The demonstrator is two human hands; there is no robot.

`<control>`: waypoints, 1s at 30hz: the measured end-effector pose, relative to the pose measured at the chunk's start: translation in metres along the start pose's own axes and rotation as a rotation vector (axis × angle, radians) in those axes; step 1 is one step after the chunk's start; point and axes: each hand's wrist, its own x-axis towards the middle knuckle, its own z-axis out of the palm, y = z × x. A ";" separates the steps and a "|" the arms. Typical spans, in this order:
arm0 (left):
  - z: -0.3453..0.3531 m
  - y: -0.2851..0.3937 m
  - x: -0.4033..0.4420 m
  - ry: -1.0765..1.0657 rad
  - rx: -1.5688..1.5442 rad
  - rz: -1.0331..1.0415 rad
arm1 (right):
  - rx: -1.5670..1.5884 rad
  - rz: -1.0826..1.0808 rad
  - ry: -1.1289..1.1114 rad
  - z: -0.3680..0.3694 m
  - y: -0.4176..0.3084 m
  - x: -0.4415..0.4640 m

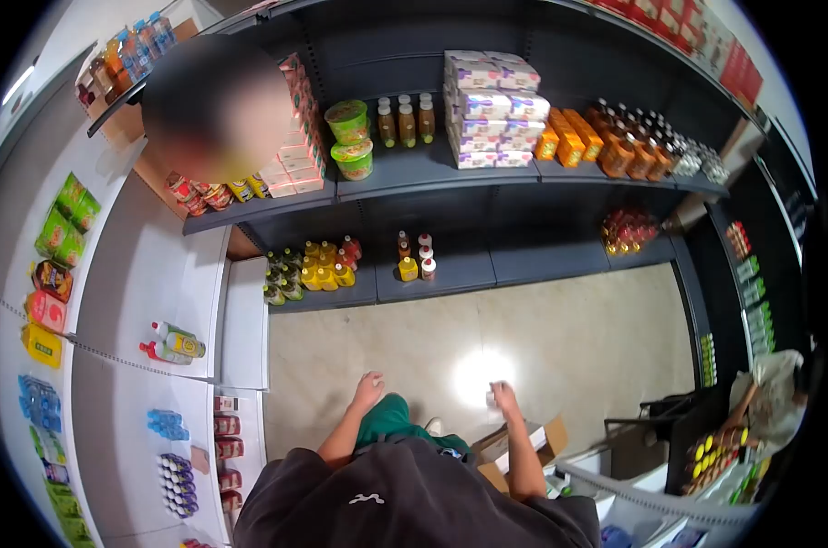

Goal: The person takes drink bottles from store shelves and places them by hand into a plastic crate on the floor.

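Observation:
My left hand (pixel 368 391) hangs over the floor in front of the green trouser leg, its fingers loosely bent and apart from one another, with nothing visible in it. On the other side, my right hand (pixel 503 398) is above the floor beside a bright light reflection, fingers loose, and I see no object in it. Below the right forearm stands an open cardboard box (pixel 549 440), partly covered by the arm. Neither hand touches a shelf.
Ahead, dark shelves (pixel 446 279) carry stacked tissue packs (pixel 494 110), green noodle tubs (pixel 348 123), several bottles and yellow jugs (pixel 325 265). White shelves (pixel 140 301) with bottles and packets line the left. A dark rack (pixel 679 443) stands right. A blurred patch hides part of the upper left.

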 end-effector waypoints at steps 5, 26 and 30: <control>0.000 0.070 0.085 -0.030 -0.222 -0.021 | 0.172 -0.335 -0.129 0.003 -0.261 0.092; -0.097 0.352 0.390 0.699 -0.338 0.324 | -1.099 -1.269 0.430 0.105 -0.738 0.405; -0.085 0.365 0.401 0.806 -0.341 0.210 | -0.518 -1.742 0.308 0.086 -0.724 0.404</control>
